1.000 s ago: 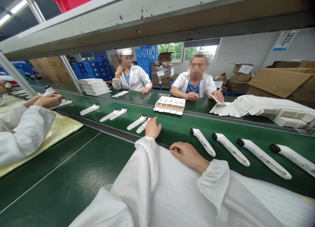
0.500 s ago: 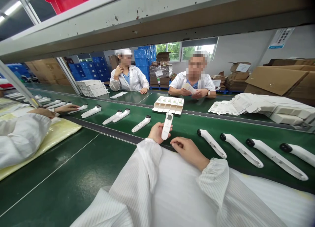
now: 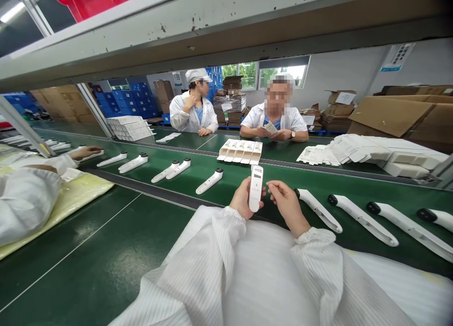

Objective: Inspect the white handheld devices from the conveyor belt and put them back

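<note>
Left hand (image 3: 241,198): clamped on white handheld thermometer (image 3: 255,188) I hold up. Right hand (image 3: 287,205): empty, apart, just beside it.

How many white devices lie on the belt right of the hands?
4, in a row: first device, second device, third device, fourth device, cut off at the edge; more may lie beyond.

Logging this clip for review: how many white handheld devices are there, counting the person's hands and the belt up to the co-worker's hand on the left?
White device in the left hand: 1
On the belt, right of the hands: 4
On the belt, left of the hands, up to the co-worker's hand: 5
Total: 10
</note>
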Available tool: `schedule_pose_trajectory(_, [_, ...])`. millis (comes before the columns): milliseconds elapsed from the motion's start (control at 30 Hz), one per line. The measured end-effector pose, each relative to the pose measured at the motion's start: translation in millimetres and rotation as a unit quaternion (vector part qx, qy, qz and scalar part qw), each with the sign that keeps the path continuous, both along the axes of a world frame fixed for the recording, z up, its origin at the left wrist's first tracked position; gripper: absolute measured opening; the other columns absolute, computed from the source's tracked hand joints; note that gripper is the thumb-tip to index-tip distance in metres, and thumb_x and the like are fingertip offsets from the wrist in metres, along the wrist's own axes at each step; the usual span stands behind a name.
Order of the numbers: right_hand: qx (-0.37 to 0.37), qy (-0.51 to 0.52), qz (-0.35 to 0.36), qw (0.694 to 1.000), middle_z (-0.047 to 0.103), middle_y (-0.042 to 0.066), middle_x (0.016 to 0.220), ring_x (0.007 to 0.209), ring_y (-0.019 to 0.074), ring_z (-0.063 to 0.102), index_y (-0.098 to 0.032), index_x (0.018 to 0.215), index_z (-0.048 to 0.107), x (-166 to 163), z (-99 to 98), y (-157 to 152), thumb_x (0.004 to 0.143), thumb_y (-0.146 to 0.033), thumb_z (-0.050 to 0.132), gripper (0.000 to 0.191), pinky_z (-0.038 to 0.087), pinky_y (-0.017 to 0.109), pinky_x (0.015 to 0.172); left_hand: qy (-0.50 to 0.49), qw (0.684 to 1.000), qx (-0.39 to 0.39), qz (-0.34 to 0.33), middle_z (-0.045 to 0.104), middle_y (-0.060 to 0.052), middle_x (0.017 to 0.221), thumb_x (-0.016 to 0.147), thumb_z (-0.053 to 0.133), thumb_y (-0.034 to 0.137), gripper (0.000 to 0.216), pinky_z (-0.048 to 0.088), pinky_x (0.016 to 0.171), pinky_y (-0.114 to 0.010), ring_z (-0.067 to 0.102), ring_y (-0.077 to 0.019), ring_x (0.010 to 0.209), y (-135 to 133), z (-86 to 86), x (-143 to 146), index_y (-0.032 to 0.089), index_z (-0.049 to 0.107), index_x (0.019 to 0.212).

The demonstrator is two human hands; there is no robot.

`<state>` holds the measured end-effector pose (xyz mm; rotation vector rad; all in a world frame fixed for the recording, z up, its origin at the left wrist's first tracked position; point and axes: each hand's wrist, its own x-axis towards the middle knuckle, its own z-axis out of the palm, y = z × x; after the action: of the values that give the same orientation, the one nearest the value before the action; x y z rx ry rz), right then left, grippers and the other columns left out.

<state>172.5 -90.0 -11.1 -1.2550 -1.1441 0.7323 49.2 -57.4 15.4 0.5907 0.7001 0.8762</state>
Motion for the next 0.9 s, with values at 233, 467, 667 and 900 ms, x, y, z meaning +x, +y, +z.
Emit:
schedule_pose_trajectory(233, [-0.057, 0.063, 0.094, 0.992, 0.066, 0.005, 0.089, 0.071, 0.0178, 0.06, -0.02, 0.098, 0.061, -3, -0.3, 1, 0.065, -0.047, 0.068, 0.044, 0.048, 0.029, 0.06, 0.027, 0.998, 0.033, 0.048, 0.057, -0.001, 0.07, 0.069, 0.057, 0.011, 0.021, 0.043, 0.059, -0.024, 0.054, -0.0116, 0.062, 0, -5.6, 5, 0.017, 0.057, 0.089])
schedule_pose_trajectory(467, [-0.083, 0.164, 0.162, 0.969, 0.065, 0.004, 0.098, 0.088, 0.0193, 0.06, -0.023, 0.098, 0.061, 3, 5.4, -5, 0.069, -0.043, 0.066, 0.036, 0.05, 0.029, 0.069, 0.297, 0.916, 0.227, 0.144, 0.06, -0.01, 0.105, 0.076, 0.054, 0.017, 0.023, 0.043, 0.082, -0.033, 0.054, -0.0228, 0.103, 28, -5.9, -29, 0.019, 0.058, 0.098])
schedule_pose_trajectory(667, [-0.097, 0.14, 0.16, 0.972, 0.066, 0.005, 0.097, 0.09, 0.0208, 0.062, -0.022, 0.098, 0.06, 6, -1.0, -2, 0.078, -0.05, 0.056, 0.035, 0.051, 0.031, 0.071, 0.619, 0.718, 0.279, 0.155, 0.057, -0.017, 0.113, 0.062, 0.06, 0.002, 0.029, 0.028, 0.1, -0.044, 0.038, -0.0348, 0.124, 56, -17.6, -77, 0.018, 0.06, 0.087])
schedule_pose_trajectory(900, [-0.165, 0.049, 0.073, 0.982, 0.068, 0.009, 0.093, 0.076, 0.0212, 0.066, -0.02, 0.09, 0.055, 16, -15.7, 12, 0.082, -0.048, 0.046, 0.031, 0.05, 0.033, 0.067, 0.22, 0.969, 0.095, 0.063, 0.064, -0.011, 0.085, 0.075, 0.047, 0.019, 0.019, 0.04, 0.05, -0.023, 0.059, -0.0186, 0.073, 45, -14.4, -46, 0.014, 0.061, 0.087])
